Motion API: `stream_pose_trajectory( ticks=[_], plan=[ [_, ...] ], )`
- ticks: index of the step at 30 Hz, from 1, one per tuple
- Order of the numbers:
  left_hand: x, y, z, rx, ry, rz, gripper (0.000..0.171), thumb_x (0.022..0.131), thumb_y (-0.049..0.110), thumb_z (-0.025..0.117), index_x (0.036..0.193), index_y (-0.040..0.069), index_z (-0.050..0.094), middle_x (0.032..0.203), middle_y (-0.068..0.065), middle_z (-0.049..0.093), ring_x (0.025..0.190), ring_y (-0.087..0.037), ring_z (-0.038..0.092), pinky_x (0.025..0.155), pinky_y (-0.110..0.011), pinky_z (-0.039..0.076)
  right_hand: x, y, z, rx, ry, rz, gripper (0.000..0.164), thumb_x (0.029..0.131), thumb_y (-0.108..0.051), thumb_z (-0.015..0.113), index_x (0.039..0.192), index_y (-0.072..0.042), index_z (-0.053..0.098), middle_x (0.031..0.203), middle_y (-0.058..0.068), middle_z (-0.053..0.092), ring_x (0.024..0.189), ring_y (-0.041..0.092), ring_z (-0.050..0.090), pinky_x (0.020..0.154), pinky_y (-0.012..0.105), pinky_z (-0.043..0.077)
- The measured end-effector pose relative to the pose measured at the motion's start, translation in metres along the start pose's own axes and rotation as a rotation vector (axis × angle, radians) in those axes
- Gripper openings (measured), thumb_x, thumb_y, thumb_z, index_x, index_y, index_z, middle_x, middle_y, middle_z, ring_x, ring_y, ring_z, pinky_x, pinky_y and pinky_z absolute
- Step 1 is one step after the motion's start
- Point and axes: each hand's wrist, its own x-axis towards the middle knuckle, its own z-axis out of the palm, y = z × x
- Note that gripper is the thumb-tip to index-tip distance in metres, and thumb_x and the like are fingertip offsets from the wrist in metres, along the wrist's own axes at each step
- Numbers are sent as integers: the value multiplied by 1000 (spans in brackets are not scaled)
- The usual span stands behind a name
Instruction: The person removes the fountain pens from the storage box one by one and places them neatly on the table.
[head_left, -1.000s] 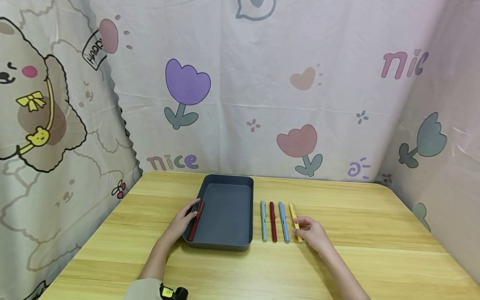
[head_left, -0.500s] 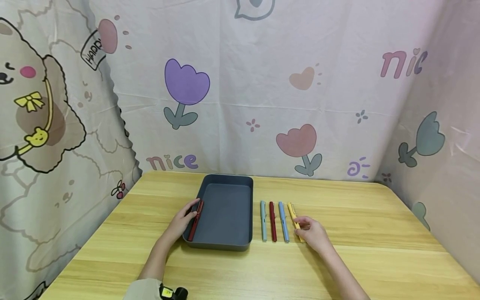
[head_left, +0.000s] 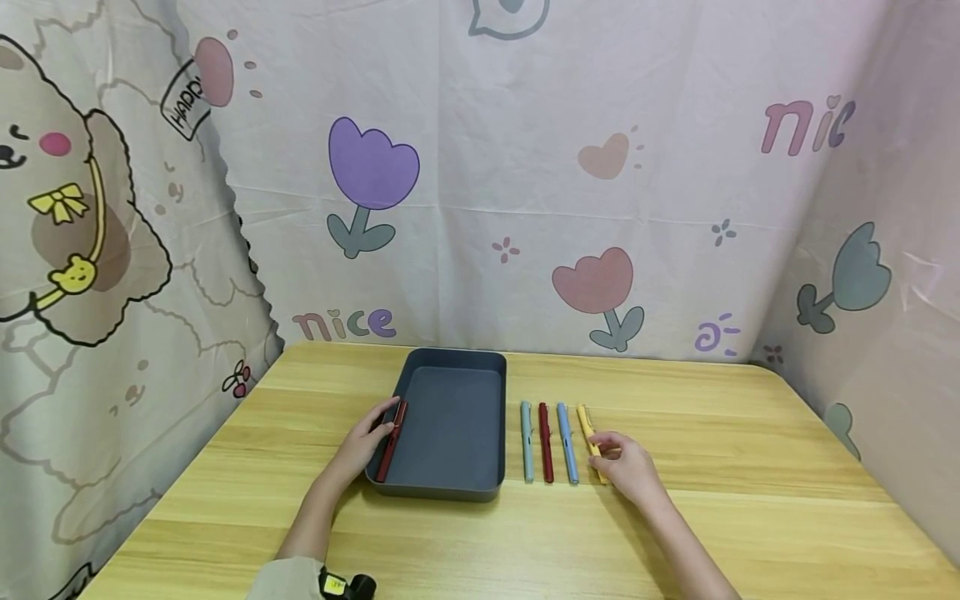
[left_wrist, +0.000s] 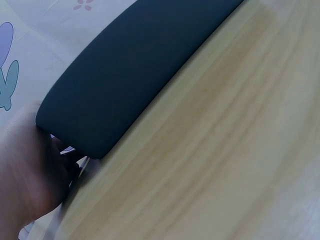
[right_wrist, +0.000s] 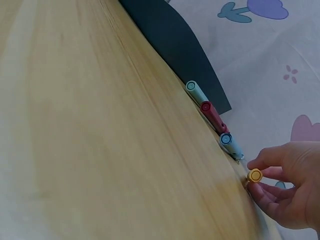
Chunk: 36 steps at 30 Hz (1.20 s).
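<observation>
A dark grey tray point(head_left: 459, 429) lies on the table, and my left hand point(head_left: 356, 454) grips its left wall with the thumb over the rim. Inside, along that wall, is a dark red pen point(head_left: 388, 457), partly covered by the hand. In the left wrist view the hand point(left_wrist: 30, 170) holds the tray's point(left_wrist: 130, 65) corner end. My right hand point(head_left: 632, 473) pinches a yellow pen point(head_left: 584, 418), slightly slanted, at the right end of a row. The right wrist view shows the yellow pen's point(right_wrist: 255, 175) round end between thumb and fingers.
Between the tray and my right hand, a pale green pen point(head_left: 527, 443), a second dark red pen point(head_left: 546, 446) and a blue pen point(head_left: 567, 442) lie side by side. A patterned cloth point(head_left: 480, 275) hangs behind the wooden table point(head_left: 465, 550).
The yellow pen has turned slightly in my right hand, its near end shifting a little to the right. My left hand, the tray and the other pens stay put.
</observation>
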Motion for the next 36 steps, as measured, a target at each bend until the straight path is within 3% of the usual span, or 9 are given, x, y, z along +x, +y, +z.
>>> stream_pose_trajectory(
  ticks=[10,23,36],
  plan=[
    [0,0,0,-7,-10,5,45,98,8,41,142,4,33,147,-19,22,134,-34,13,104,-53,12,0,0,-1,7,6,12,26,80,-3,66,105,2,64,91,8,61,86,26,61,66,31,49],
    [1,-1,1,-13,0,-5,45,97,8,42,141,5,34,146,-19,24,133,-35,19,102,-53,20,-1,-1,-1,-27,18,25,23,81,-4,65,104,0,64,88,5,61,83,23,60,63,31,48],
    [0,0,0,1,-12,-6,46,98,10,40,143,5,31,147,-19,21,134,-34,13,104,-53,14,-2,-1,2,-40,59,10,21,80,-3,67,101,1,65,83,4,60,79,22,60,60,29,47]
  ],
)
